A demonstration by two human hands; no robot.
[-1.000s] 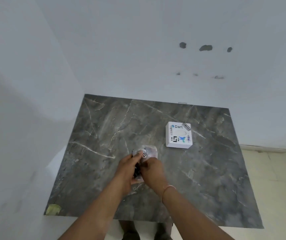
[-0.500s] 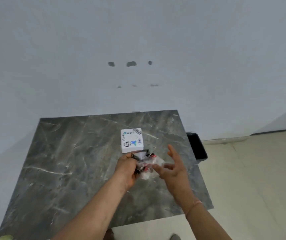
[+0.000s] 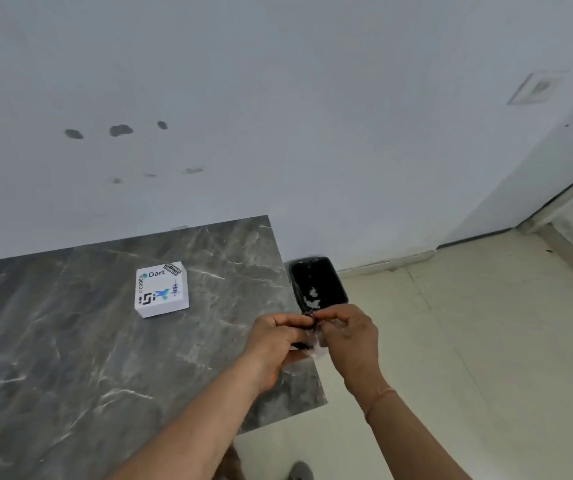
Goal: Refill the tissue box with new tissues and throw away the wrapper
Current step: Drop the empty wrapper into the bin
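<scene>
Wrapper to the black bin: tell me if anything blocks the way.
Nothing visible does. Both hands, left hand and right hand, hold the crumpled wrapper at the table edge. The open black bin stands on the floor just beyond, with only air between.

A dark grey counter (image 3: 70,341) with pale marble-like veins fills the lower left and stands against a pale wall (image 3: 278,98), which bears a row of three dark blotches (image 3: 120,130) and fainter smudges (image 3: 193,170) below them. Higher on the right, the wall carries a pale rectangular plate (image 3: 538,86), too blurred to identify. To the right of the counter lies a floor (image 3: 468,341) of cream tiles, with a light skirting strip (image 3: 387,263) along the foot of the wall and a doorway threshold (image 3: 562,233) at the far right edge.
</scene>
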